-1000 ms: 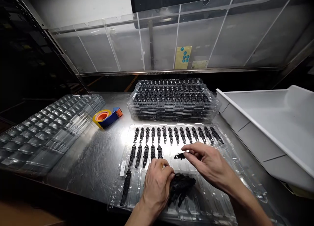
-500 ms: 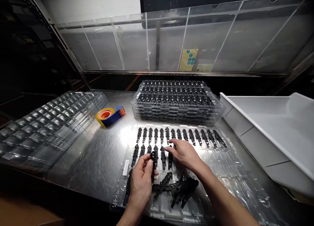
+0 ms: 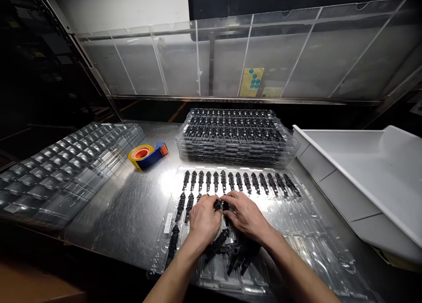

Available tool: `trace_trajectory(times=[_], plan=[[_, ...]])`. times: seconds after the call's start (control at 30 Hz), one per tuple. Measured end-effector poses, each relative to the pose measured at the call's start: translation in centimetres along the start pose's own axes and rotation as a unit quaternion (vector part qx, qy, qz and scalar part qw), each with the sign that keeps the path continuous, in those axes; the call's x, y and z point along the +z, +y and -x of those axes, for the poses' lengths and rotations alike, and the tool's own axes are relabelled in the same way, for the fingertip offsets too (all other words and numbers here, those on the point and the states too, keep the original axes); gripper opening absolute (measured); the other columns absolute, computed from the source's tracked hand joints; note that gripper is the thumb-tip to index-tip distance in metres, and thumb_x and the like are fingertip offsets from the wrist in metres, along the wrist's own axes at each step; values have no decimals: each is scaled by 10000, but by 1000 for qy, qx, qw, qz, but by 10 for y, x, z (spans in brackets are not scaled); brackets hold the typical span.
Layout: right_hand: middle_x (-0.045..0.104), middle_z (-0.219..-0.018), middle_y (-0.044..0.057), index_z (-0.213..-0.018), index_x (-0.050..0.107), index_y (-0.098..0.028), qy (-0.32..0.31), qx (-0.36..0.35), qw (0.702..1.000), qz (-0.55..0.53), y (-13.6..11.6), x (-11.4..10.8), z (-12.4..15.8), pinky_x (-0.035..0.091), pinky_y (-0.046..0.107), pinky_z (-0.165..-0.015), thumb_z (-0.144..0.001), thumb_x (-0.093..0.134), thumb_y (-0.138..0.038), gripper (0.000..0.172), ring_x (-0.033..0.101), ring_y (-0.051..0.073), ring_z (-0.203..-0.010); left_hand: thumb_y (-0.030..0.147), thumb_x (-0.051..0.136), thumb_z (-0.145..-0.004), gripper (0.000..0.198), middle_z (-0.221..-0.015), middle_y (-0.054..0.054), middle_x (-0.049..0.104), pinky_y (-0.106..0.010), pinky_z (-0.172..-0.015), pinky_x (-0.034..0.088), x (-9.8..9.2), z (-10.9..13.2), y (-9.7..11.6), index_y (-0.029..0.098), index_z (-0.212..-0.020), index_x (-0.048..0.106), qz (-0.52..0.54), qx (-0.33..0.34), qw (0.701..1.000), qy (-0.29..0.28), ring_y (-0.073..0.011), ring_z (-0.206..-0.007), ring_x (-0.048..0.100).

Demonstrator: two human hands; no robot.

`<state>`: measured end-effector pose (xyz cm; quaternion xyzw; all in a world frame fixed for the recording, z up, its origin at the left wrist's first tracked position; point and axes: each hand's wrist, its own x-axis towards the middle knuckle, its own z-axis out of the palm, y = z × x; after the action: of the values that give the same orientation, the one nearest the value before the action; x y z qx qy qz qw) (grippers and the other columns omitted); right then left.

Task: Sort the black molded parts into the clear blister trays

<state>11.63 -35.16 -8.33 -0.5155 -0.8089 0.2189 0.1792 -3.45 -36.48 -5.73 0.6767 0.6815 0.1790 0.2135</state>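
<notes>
Both my hands meet over the second row of a clear plastic tray (image 3: pixel 280 224). Closed fingers of my left hand (image 3: pixel 205 218) grip a black plastic part (image 3: pixel 217 205), which they mostly cover. Right beside it, my right hand (image 3: pixel 246 213) has its thumb and fingers closed around another black plastic part (image 3: pixel 226 207), partly hidden. Slim black parts (image 3: pixel 223 180) fill the tray's far row, each in a pocket. Below my hands a loose pile of the same parts (image 3: pixel 235 252) lies on the tray, and one part (image 3: pixel 172 243) sits in the near left pocket.
Behind the tray stands a stack of filled clear trays (image 3: pixel 231 149). More clear trays (image 3: pixel 72 167) are stacked at the left, near a tape dispenser (image 3: pixel 148 156) on the metal table (image 3: pixel 121 224). A white bin (image 3: pixel 329 162) borders the right side.
My left hand has moved up and right, carrying its black part from above the pile to the second row. My right hand stays there, its fingers now drawn in close to the left hand.
</notes>
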Motion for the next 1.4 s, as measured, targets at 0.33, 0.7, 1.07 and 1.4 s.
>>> trace_trajectory(times=[0.33,0.7,1.07,1.4], plan=[[601,-1063,74,-1119,624,-200,26,-14,999,-33,6,-1,8,466,364,-843,-847,573,-162,279,530,223,-978,223,496,-838,291,-1052,-104,662,-370,-812,443,2,-3,-3,202,-1093,635,-15,22,1000,-17,-269,-942,613],[640,-852,24,-894,673,-191,87,21,925,-370,1,-55,35,477,302,-759,-861,594,-352,183,585,162,-813,261,440,-910,241,-920,-3,649,-253,-741,471,-14,9,26,217,-1042,638,116,166,968,-151,-153,-831,592],[698,-940,34,-940,693,-212,-47,136,987,-76,28,-56,-2,449,284,-692,-856,582,-327,180,626,188,-833,140,632,-761,296,-1009,-74,579,-397,-782,430,17,-12,2,222,-1044,666,-149,167,974,-29,-272,-941,481],[628,-917,55,-1091,659,-236,-2,91,995,46,26,-20,4,418,297,-698,-857,599,-282,246,581,213,-858,167,576,-841,258,-1013,-77,566,-381,-792,429,7,-4,2,195,-1084,656,-124,146,981,-14,-255,-948,483]])
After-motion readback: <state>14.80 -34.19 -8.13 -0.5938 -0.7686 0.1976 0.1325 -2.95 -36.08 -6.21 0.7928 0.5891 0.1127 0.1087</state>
